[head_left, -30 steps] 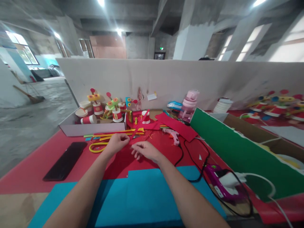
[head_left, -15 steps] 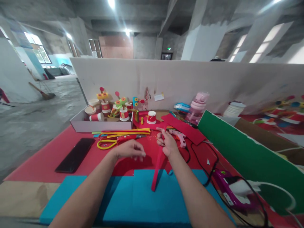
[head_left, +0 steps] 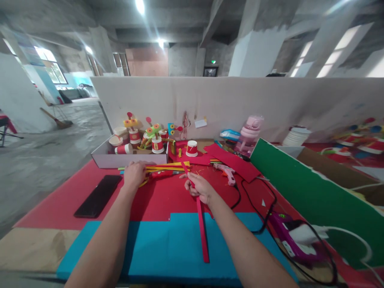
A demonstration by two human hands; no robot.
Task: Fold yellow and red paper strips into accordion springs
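Far left, black phone (head_left: 97, 197) laid flat on red table cover (head_left: 162, 202). Behind it, white box (head_left: 130, 161) filled with paper-cup figures (head_left: 157, 145) and loose cups. Left hand (head_left: 135, 175) placed over the left end of the coloured strips (head_left: 168, 167), just in front of the box; fingers hidden, so whether anything is gripped cannot be told. Red-and-white cup (head_left: 192, 148) stood upside down behind the strips. Red strip (head_left: 203, 236) pinched in the right hand (head_left: 199, 189), slanted, far end near the coloured strips, near end over blue sheet (head_left: 150, 248). To the right, pink glue gun (head_left: 227, 173) laid on its side, partly beside red sheet (head_left: 232, 162). Far right, white plug (head_left: 304, 236) seated in purple power strip (head_left: 289, 242), near green panel (head_left: 303, 196).
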